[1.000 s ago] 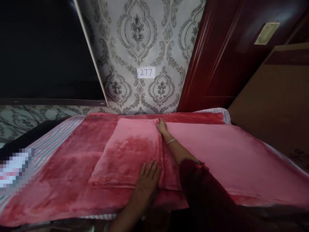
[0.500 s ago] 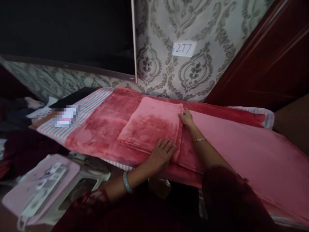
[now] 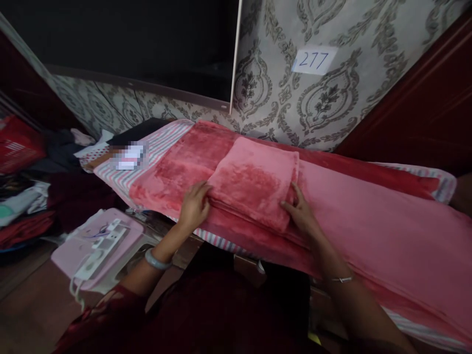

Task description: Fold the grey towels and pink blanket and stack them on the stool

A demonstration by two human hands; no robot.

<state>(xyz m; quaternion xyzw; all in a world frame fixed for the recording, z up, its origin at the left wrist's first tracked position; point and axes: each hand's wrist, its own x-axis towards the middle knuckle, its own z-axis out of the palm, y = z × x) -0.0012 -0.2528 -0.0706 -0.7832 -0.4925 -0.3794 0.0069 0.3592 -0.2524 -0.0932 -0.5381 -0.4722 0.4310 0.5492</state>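
Observation:
A folded pink fleece cloth (image 3: 256,179) lies on a larger red-pink blanket (image 3: 372,226) spread over a striped-covered table (image 3: 158,145). My left hand (image 3: 193,206) grips the folded cloth's near left corner, fingers curled under its edge. My right hand (image 3: 302,214) holds its near right corner, thumb on top and fingers tucked at the edge. Both wrists wear bangles.
A pink stool (image 3: 92,241) with a white power strip (image 3: 99,248) stands at lower left. Piled clothes (image 3: 25,196) lie on the floor at far left. A patterned wall with a "277" label (image 3: 313,60) is behind; a dark red door (image 3: 420,103) is at right.
The view swung left. My left hand slid from the cloth's near right edge to its near left corner. My right hand came back from the far corner to the near right corner.

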